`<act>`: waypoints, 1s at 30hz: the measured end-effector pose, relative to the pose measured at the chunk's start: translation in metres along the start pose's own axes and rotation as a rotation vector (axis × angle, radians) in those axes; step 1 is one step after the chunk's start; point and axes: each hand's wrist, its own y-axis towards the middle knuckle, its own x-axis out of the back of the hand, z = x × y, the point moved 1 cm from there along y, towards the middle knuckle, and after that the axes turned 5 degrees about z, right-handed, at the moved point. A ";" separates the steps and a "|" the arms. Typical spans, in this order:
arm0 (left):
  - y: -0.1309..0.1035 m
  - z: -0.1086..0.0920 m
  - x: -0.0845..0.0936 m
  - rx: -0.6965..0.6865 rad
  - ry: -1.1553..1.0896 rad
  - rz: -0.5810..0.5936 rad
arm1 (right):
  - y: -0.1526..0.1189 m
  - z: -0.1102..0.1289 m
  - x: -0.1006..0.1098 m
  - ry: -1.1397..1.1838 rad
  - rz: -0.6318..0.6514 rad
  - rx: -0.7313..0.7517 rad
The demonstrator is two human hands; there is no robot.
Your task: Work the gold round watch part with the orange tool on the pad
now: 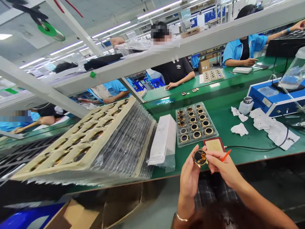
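Both hands meet just above the near edge of the green desk (224, 121): the left hand (190, 175) is closed around a round gold-rimmed part (199, 157), pinching it by the rim, while the right hand (222, 167) touches the same part with its fingertips and grips a thin orange stick (225, 156) between its fingers. Just behind the part lies a small tan pad with a dark red border (214, 145), from which a black cable (257, 148) runs off to the right. Behind that sits a clear tray of similar round parts (195, 123), most pockets filled. To the left of the tray lies a white packet in a plastic sleeve (163, 140), its print too small to read, and further left a tall leaning stack of trays (95, 140) fills much of the desk. To the right are scattered white wipes (269, 127), a small white bottle with a metal cap (246, 105) and a blue machine (274, 97). A grey shelf beam (166, 54) crosses the view overhead. Across the line, a person in a black shirt (175, 70) bearing a small white logo, too small to read for certain, rests a hand on the far desk, and a person in a blue shirt (247, 47) works at the right.
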 end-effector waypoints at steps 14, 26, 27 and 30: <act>0.003 0.019 0.004 -0.182 0.109 -0.241 | 0.015 -0.057 0.048 -0.291 -0.017 0.111; -0.007 -0.001 0.006 -0.155 0.070 -0.123 | 0.011 -0.047 0.040 -0.396 -0.038 0.168; -0.008 0.000 0.007 -0.150 0.062 -0.109 | 0.008 -0.043 0.037 -0.401 -0.062 0.176; -0.009 0.004 0.009 -0.141 0.033 -0.105 | 0.002 -0.036 0.029 -0.423 -0.087 0.200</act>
